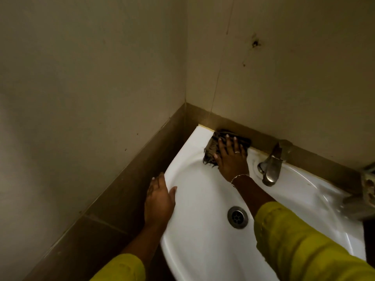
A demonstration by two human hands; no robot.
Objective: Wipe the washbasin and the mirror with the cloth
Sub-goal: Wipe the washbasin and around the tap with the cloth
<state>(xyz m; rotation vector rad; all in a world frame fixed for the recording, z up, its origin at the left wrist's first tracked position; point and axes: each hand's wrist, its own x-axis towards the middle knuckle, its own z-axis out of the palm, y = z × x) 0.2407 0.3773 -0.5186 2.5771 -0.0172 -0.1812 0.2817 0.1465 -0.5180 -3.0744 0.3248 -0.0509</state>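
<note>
A white washbasin (194, 236) fills the lower middle, set into a corner of the walls. A dark, frayed cloth (212, 148) lies on the basin's back left ledge. My right hand (231, 157) presses flat on the cloth with its fingers spread and straight. My left hand (160, 199) grips the basin's left rim, thumb on top and fingers over the outer edge. No mirror is in view.
A metal tap (271, 168) stands on the back ledge just right of my right hand. The drain (237, 217) sits in the bowl's middle. A blurred object (368, 189) is at the far right edge. Beige walls with a brown tile band (121, 191) enclose the basin.
</note>
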